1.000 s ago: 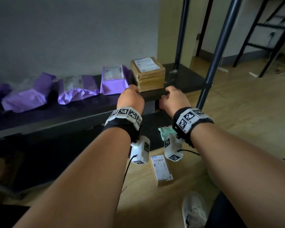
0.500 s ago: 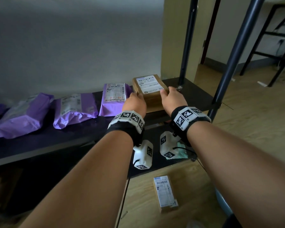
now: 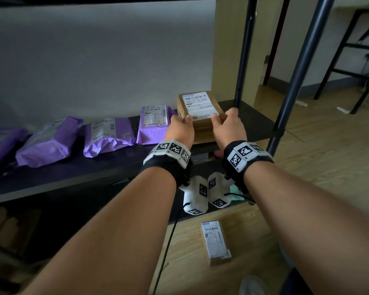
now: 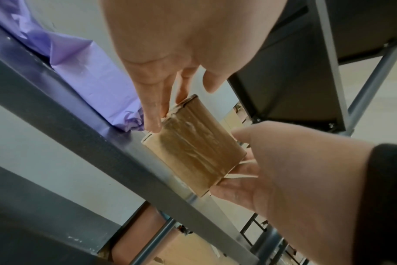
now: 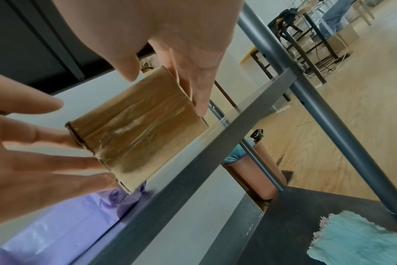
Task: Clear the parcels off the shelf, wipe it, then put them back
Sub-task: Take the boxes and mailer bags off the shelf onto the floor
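Note:
A brown cardboard box (image 3: 200, 107) with a white label sits at the right end of the dark shelf (image 3: 73, 177), its taped front face (image 4: 193, 148) at the shelf's front edge. My left hand (image 3: 183, 123) grips its left side and my right hand (image 3: 224, 122) its right side, each with the thumb on top. The right wrist view shows the same box (image 5: 136, 125) between both hands. Several purple mailer parcels (image 3: 109, 135) lie in a row to its left, the nearest (image 3: 156, 124) touching my left hand's side of the box.
A small labelled box (image 3: 216, 241) lies on the wooden floor below my arms. A teal cloth (image 5: 356, 238) rests on the lower shelf. Dark metal uprights (image 3: 294, 75) stand right of the box. Another shelf board runs overhead.
My hands went from the front of the box at the shelf edge to its two sides, thumbs now on top. My view has come closer and lower.

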A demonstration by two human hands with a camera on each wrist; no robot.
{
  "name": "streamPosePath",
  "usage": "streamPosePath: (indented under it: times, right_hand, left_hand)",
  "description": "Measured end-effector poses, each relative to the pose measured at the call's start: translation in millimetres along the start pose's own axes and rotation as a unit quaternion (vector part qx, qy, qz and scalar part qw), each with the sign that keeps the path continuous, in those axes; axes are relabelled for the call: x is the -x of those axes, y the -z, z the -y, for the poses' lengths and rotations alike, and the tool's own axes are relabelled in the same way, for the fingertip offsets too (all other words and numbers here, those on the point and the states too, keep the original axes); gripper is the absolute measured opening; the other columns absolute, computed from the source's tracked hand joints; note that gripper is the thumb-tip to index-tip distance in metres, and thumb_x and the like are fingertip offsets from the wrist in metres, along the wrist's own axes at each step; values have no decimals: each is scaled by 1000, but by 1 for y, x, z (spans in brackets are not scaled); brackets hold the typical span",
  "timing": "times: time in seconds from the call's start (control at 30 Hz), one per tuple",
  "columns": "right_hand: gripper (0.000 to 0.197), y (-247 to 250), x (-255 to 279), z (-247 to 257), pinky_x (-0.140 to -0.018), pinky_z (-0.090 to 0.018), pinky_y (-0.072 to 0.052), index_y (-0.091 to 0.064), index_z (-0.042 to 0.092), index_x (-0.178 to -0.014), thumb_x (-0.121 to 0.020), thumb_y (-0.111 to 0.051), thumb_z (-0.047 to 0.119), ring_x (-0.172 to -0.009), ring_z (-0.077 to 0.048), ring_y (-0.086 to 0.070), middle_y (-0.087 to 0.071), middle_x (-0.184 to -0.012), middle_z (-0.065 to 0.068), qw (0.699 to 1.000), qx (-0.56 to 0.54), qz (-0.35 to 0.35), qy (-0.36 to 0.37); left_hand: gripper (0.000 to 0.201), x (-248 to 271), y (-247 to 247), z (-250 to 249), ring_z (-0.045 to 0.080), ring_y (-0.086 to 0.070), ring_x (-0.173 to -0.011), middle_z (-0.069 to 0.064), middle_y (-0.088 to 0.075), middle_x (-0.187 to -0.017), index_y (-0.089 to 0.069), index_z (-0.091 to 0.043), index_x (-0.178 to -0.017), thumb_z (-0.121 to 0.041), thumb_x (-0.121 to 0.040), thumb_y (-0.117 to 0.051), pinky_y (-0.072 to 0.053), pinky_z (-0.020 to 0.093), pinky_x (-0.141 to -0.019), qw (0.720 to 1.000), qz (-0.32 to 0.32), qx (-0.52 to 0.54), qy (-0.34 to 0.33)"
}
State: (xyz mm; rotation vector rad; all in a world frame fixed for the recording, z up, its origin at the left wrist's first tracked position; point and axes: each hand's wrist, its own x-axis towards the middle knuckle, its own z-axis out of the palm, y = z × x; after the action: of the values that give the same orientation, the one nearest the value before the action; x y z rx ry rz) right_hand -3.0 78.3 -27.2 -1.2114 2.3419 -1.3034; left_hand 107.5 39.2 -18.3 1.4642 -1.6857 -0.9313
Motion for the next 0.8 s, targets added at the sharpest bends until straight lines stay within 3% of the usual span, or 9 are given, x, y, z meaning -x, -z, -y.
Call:
streamPosePath:
  times: [0.1,0.17,0.23,0.3,0.37,0.47,0.67,0.8]
  right_hand:
    - [36,12,20,-1,-68,-30,-45,-41,13,-121,-95,-50,36,-90,-21,-60,-58,-117,-8,1000,-13,-13,0]
    - [33,18,34,-3,-63,-29,-44,-41,14,-116,-91,-52,33,-83,-19,-56,-58,-115,-7,1000,-22,-12,-2]
    - [36,20,52,-6,-62,-31,-51,-42,15,-116,-87,-55,32,-83,-20,-57,-55,-117,-7,999,-38,-9,-4]
    - [45,21,70,-10,-72,-36,-56,-41,14,-124,-85,-57,33,-93,-23,-59,-51,-124,-7,999,-44,0,-15]
    - [54,21,86,-17,-81,-36,-51,-40,13,-133,-85,-55,33,-106,-25,-57,-46,-132,-8,999,-28,15,-33]
    - [54,17,107,-30,-87,-37,-49,-42,12,-135,-85,-52,32,-112,-28,-54,-40,-135,-10,997,-5,54,-53]
    - [51,5,138,-50,-88,-41,-51,-42,7,-130,-85,-52,29,-110,-33,-56,-42,-133,-12,990,13,113,-86]
    - [55,-15,151,-66,-86,-42,-53,-39,9,-130,-84,-54,34,-106,-33,-59,-51,-128,-13,985,43,133,-96]
  left_hand:
    - [46,21,6,4,29,-66,-95,11,-67,-108,-52,-5,-119,-44,-95,-44,-54,40,-85,999,-5,43,17]
    - [50,35,11,13,26,-68,-88,9,-70,-104,-57,-5,-115,-48,-88,-53,-57,35,-78,998,4,56,26]
    - [46,48,15,23,20,-68,-84,2,-71,-98,-60,-5,-109,-43,-84,-62,-55,30,-75,997,1,65,33]
    - [39,59,19,34,18,-68,-86,0,-71,-98,-63,-7,-106,-36,-81,-68,-56,31,-80,996,19,73,41]
    - [30,74,22,44,21,-70,-91,4,-73,-101,-66,-10,-104,-28,-81,-71,-58,37,-85,993,64,82,54]
    - [26,93,26,58,26,-71,-92,9,-73,-103,-63,-13,-99,-22,-78,-76,-59,43,-83,990,100,73,62]
    - [30,118,29,88,26,-71,-89,9,-72,-101,-61,-9,-101,-18,-77,-77,-60,41,-79,989,129,-3,70]
    - [43,121,26,113,22,-70,-90,6,-71,-102,-56,-10,-112,-21,-76,-78,-59,40,-82,985,137,-40,94]
